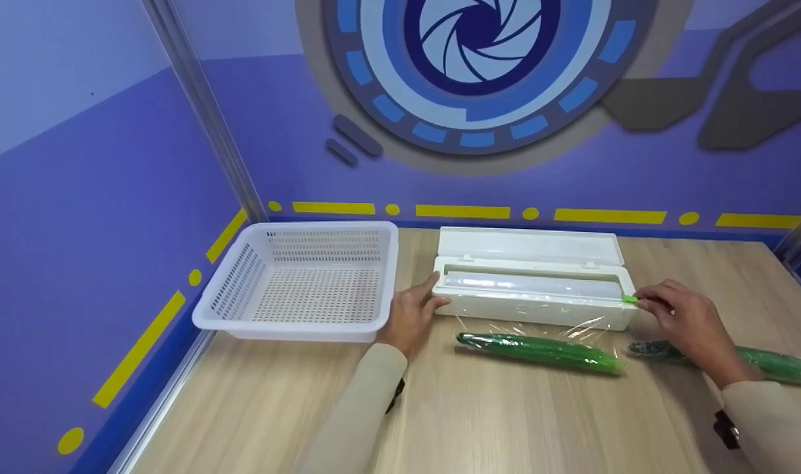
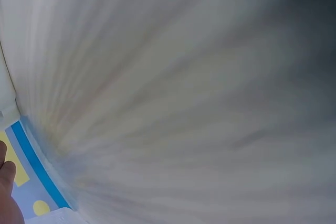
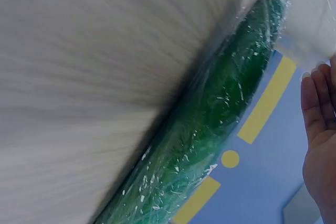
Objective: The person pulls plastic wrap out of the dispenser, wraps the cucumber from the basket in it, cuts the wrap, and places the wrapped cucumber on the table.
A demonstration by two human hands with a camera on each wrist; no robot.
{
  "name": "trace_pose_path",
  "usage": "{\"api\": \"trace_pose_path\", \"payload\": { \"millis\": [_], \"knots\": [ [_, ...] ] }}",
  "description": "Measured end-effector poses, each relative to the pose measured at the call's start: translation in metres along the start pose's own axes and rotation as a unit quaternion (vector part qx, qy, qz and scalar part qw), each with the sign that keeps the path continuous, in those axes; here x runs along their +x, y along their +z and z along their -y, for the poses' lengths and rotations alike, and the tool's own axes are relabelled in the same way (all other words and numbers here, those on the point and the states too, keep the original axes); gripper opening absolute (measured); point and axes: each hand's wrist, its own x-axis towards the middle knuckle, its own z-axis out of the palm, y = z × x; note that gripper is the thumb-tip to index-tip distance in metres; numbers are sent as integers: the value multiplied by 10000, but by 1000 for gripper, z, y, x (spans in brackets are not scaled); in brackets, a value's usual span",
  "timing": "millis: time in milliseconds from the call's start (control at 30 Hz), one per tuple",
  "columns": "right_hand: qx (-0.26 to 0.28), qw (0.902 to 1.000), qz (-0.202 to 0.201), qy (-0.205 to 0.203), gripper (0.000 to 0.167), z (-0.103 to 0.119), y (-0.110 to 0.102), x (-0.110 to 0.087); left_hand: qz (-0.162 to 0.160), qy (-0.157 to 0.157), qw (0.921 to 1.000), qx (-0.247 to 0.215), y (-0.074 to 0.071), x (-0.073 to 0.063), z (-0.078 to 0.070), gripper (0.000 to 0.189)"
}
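A white cling film dispenser (image 1: pixel 535 311) stands with its lid (image 1: pixel 529 245) tipped back, showing the film roll (image 1: pixel 532 285) inside. My left hand (image 1: pixel 410 316) grips its left end, thumb at the front. At the right end my right hand (image 1: pixel 687 322) pinches a small green slide cutter (image 1: pixel 630 299). Clear film hangs from the dispenser's front down to a green cucumber (image 1: pixel 539 351) lying before it. Another cucumber (image 1: pixel 779 364), wrapped in film, lies partly behind my right wrist and fills much of the right wrist view (image 3: pixel 210 108).
On the left a white perforated basket (image 1: pixel 295 332) sits close beside my left hand. Everything stands on a wood-grain table (image 1: pixel 493 421). Blue-purple printed panels (image 1: pixel 255 131) rise along its back and left side.
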Motion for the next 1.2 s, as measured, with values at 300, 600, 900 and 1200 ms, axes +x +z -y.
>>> {"api": "trace_pose_path", "payload": {
  "millis": [300,600,900,1200],
  "knots": [
    [218,9995,-171,-178,26,5,-2,-3,39,-65,9999,-66,2,1,-2,58],
    [-496,9918,-347,-1121,46,17,11,-4,70,-19,9999,94,0,2,-2,58],
    [-518,9904,-422,-1207,34,19,15,-1,50,133,9999,81,1,3,-6,56],
    [-470,9957,-289,-741,28,21,15,-3,315,-603,9971,336,-3,8,-27,56]
  ]
}}
